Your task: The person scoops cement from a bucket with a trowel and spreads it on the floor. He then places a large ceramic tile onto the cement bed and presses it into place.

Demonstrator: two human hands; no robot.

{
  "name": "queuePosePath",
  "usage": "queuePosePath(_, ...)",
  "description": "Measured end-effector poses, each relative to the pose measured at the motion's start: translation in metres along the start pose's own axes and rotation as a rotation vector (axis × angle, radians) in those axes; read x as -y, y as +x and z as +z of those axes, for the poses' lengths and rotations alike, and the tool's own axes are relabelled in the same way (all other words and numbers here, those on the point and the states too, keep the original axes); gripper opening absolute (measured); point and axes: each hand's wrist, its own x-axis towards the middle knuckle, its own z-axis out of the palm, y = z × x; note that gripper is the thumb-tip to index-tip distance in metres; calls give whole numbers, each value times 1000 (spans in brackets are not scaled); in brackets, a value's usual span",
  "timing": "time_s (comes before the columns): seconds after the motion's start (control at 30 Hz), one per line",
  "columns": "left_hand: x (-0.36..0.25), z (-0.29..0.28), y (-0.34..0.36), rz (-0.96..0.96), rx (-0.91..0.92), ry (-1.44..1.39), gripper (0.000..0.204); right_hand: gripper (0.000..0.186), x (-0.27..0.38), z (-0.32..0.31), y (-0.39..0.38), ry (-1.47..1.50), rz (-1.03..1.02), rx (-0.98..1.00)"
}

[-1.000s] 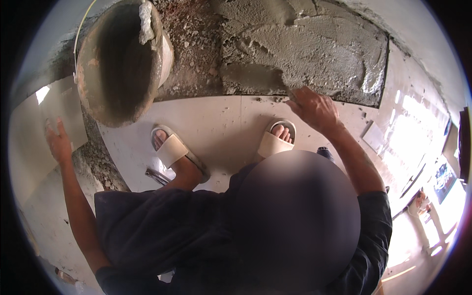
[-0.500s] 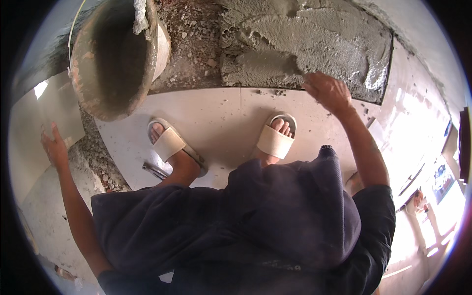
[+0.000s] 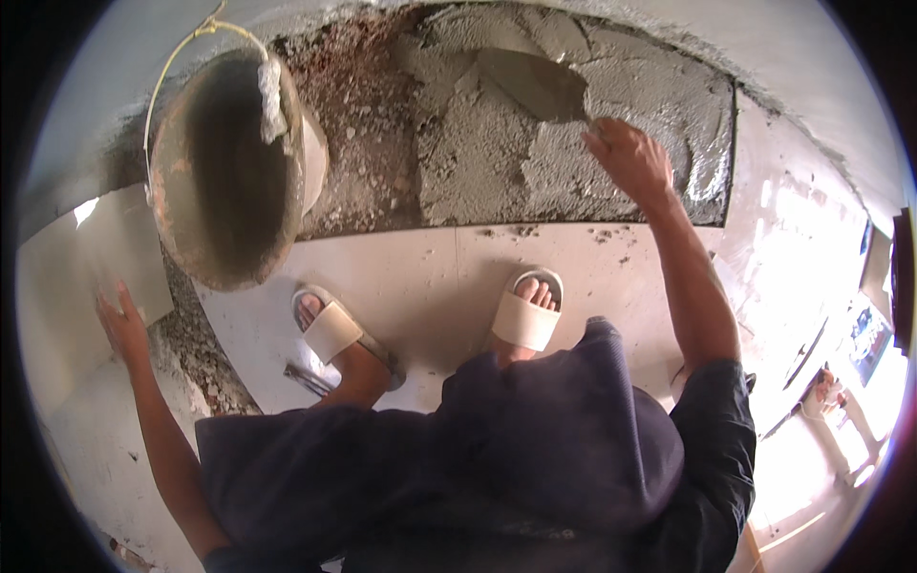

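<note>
My right hand is closed round the handle of a trowel, whose grey, mortar-smeared blade points left and lies on a bed of wet mortar. The hand hides most of the handle. The mortar fills a rectangle ahead of my feet, rough and lumpy in places, smoothed in others. Away to the left, my left hand hangs with its fingers apart and nothing in it, above a pale tile.
A mortar-crusted bucket with a wire handle tips beside a rubble strip. Laid pale tiles lie under my sandalled feet, with mortar crumbs along their edge. A metal tool lies by my left foot. A wall runs along the far side.
The trowel has gone from the near edge of the mortar to its far part, blade now plainly visible. The view has shifted, so bucket and feet appear lower. My left hand stays out to the side.
</note>
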Motion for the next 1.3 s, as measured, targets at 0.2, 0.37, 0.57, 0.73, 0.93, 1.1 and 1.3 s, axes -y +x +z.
queuePosePath(0.2, -6, 6, 2, -62, 52, 11, 67, 19, 61, 23, -7, -161, -28, 5)
queuePosePath(0.37, -6, 16, 28, -105, 33, 79, 67, 29, 36, 6, 13, -183, 47, -34)
queuePosePath(0.57, -13, 31, 38, -33, 33, 42, 68, 26, 46, -18, 2, -306, 29, 121)
queuePosePath(0.73, -32, 30, 52, -39, 33, 83, 65, 28, 111, -17, 32, -77, -53, -27)
queuePosePath(0.93, -32, 35, 56, -41, 23, -13, 66, 28, 34, -26, 25, 119, 344, 116)
queuePosePath(1.1, -13, 33, 44, -85, 36, 33, 68, 31, 12, -33, -10, 45, 392, -27)
queuePosePath(1.3, -7, 40, 47, -61, 144, 114, 69, 34, 45, -21, 1, 247, 277, -74)
